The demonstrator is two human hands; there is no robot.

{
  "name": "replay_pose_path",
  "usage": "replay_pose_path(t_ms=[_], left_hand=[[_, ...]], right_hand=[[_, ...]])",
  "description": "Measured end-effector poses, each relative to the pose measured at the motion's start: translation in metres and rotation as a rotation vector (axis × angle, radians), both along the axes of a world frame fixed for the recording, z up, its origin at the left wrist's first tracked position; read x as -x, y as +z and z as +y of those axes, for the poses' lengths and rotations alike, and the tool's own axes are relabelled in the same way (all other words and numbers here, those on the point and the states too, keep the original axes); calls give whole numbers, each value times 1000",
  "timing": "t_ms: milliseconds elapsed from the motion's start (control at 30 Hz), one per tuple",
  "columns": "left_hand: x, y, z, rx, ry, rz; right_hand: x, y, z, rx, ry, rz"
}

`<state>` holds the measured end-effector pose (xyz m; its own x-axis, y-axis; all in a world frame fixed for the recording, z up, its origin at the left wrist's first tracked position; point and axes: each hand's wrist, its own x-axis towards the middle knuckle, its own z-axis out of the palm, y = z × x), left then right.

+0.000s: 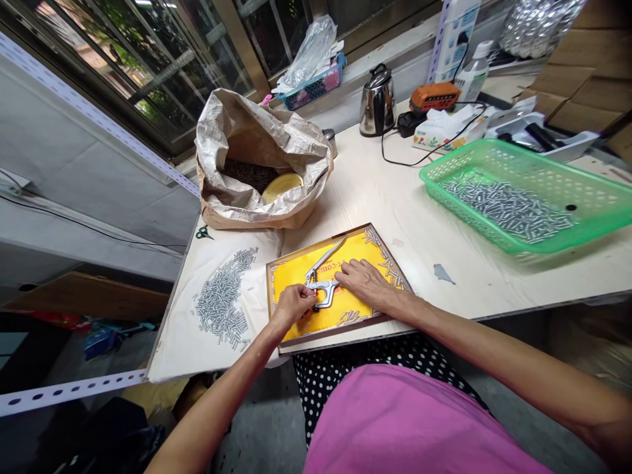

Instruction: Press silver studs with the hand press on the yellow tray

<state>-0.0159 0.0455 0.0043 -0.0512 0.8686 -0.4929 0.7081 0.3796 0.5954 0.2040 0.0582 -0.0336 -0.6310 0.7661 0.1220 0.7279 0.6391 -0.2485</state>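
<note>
A silver pair of hand pliers (324, 289) with a long lever handle and a dark spring lies on a yellow-lined shallow tray (326, 320). At its jaw end my left hand (295, 304) is closed in a pinch; what is between the fingertips is too small to make out. From the other side my right hand (363, 282) reaches over the tray, its bent fingers on the end of the pliers' body and covering part of it. Small metal pins (351, 317) lie along the tray's near edge, and more line its right side and far corner.
A heap of metal pins (222, 296) lies left of the tray, near small scissors (204, 232). Behind stands an open sack (306, 214) of dark pieces with a yellow dish. A green basket (464, 220) of pins is at right; a kettle (378, 102) and tissue box (434, 139) stand further back.
</note>
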Motion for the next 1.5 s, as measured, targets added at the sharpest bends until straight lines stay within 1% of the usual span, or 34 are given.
replay_pose_path(t_ms=[100, 233, 400, 467, 533, 667, 733, 800, 900, 1033, 1267, 1400, 1500], left_hand=[[-2, 3, -1, 41, 29, 17], [-7, 6, -4, 118, 73, -8], [-8, -4, -12, 65, 139, -13], [-5, -7, -13, 59, 133, -53], [0, -8, -13, 68, 102, -89], [7, -2, -9, 60, -41, -74], [8, 1, -8, 84, -82, -54], [7, 3, -9, 143, -82, -74], [6, 4, -11, 201, -49, -132], [4, 3, -14, 197, -10, -144], [4, 2, -16, 184, 2, -148], [3, 3, -16, 215, -5, -134], [3, 5, -15, 223, -20, -101]], right_hand=[[-1, -5, 1, 8, 36, 53], [-1, -11, 1, 37, 57, 110], [0, -13, 0, 53, 27, 139], [0, -13, -1, 53, 22, 142], [0, -13, 0, 47, 35, 149], [0, -15, 0, 14, 80, 156], [0, -16, 0, 5, 86, 163], [0, -16, 0, 14, 88, 176], [0, -15, -1, 36, 96, 173], [0, -13, 0, 54, 100, 138], [2, -16, 2, 37, 64, 110], [-5, -8, 8, 54, 92, 133], [-11, 1, 24, 42, 112, 118]])
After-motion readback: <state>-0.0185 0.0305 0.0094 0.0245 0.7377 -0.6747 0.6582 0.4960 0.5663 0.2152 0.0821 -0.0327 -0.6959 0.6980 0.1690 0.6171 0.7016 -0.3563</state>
